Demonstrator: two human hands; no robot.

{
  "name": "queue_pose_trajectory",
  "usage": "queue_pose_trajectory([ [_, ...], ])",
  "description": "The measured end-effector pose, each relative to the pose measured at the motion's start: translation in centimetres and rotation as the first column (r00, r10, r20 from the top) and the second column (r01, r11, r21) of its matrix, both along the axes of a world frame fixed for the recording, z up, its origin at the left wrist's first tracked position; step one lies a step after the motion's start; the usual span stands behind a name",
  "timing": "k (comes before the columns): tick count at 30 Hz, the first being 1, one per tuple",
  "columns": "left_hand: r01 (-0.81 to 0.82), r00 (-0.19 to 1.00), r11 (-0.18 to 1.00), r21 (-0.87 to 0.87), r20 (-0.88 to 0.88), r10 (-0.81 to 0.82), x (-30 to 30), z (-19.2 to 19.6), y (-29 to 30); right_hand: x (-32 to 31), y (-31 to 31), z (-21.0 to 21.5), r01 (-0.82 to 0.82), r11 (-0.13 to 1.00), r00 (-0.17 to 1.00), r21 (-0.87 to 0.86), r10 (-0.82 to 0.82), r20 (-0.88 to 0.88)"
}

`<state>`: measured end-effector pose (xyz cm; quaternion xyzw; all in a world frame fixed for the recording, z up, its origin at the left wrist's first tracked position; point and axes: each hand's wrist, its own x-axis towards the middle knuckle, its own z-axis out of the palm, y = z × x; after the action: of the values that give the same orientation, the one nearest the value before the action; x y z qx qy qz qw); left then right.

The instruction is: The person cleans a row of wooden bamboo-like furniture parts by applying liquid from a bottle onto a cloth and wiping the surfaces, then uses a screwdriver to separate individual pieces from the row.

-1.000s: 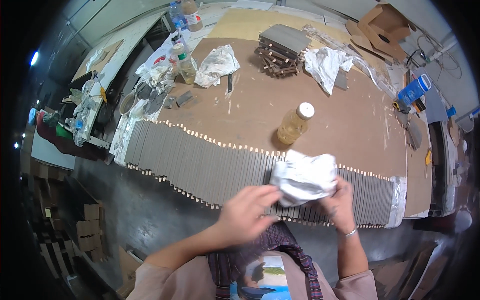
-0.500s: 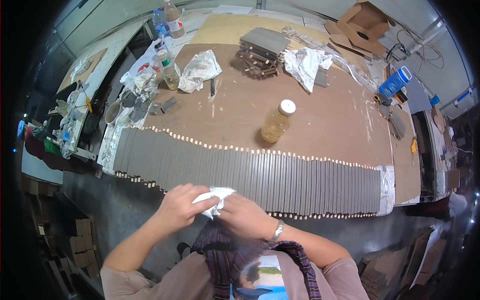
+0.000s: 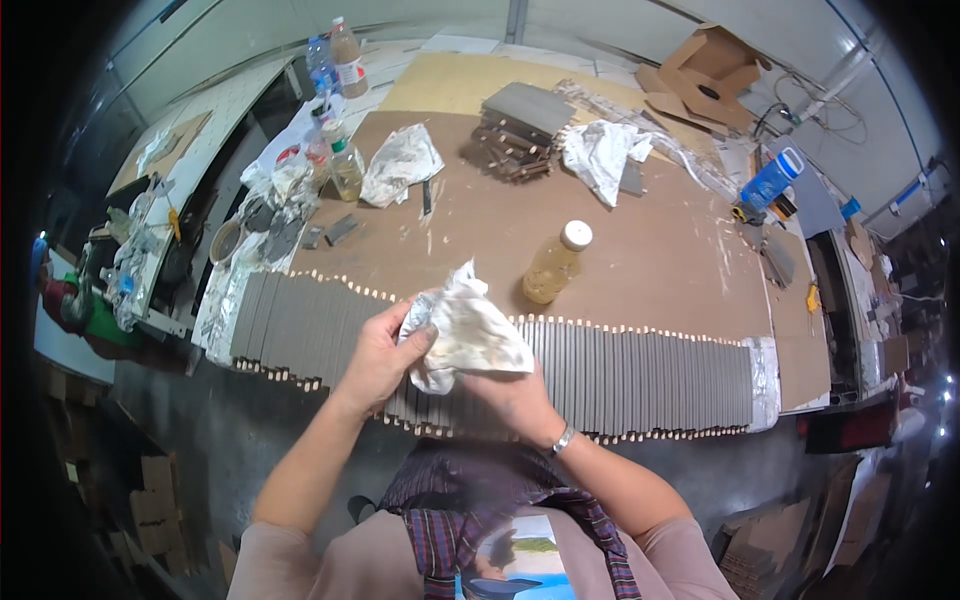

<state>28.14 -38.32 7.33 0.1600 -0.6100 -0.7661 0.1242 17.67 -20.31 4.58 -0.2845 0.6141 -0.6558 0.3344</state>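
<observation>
A crumpled white rag [image 3: 470, 325] with faint stains is spread between my hands, over the near edge of the table. My left hand [image 3: 378, 358] pinches its left side, thumb on top. My right hand [image 3: 512, 402] holds it from below on the right, its fingers mostly hidden behind the rag. Under and beside my hands runs a long row of narrow grey strips [image 3: 640, 375] with pale wooden ends, laid side by side. Just beyond the row stands a capped bottle [image 3: 553, 265] of yellowish liquid.
Stacked grey pieces [image 3: 520, 125] and another white rag [image 3: 600, 158] lie at the back. More bottles [image 3: 345, 165] and a crumpled cloth [image 3: 402, 165] are at the left. A blue bottle [image 3: 772, 178] stands at the right, near an open cardboard box [image 3: 705, 80].
Both hands have moved forward from near my body to above the strips. The rag, bunched small before, is now opened out between them.
</observation>
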Motion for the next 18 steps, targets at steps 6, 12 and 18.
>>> queue_pose_trajectory([
  [6, -0.306, 0.951, 0.948, 0.086, -0.024, 0.309, 0.5, -1.7, -0.7, -2.6, 1.3, 2.6, 0.304, 0.952, 0.876, -0.047, -0.26, 0.405],
  [12, -0.48, 0.847, 0.861, 0.165, -0.169, 0.505, 1.9, -2.2, -1.2, -5.1, 4.1, 2.1, 0.087, 0.996, 0.912, 0.007, -0.082, 0.401],
  [18, -0.296, 0.889, 0.922, 0.251, -0.281, 0.362, 0.2, 1.8, -0.1, -6.0, 4.0, 3.9, 0.354, 0.924, 0.714, 0.143, -0.168, -0.68],
])
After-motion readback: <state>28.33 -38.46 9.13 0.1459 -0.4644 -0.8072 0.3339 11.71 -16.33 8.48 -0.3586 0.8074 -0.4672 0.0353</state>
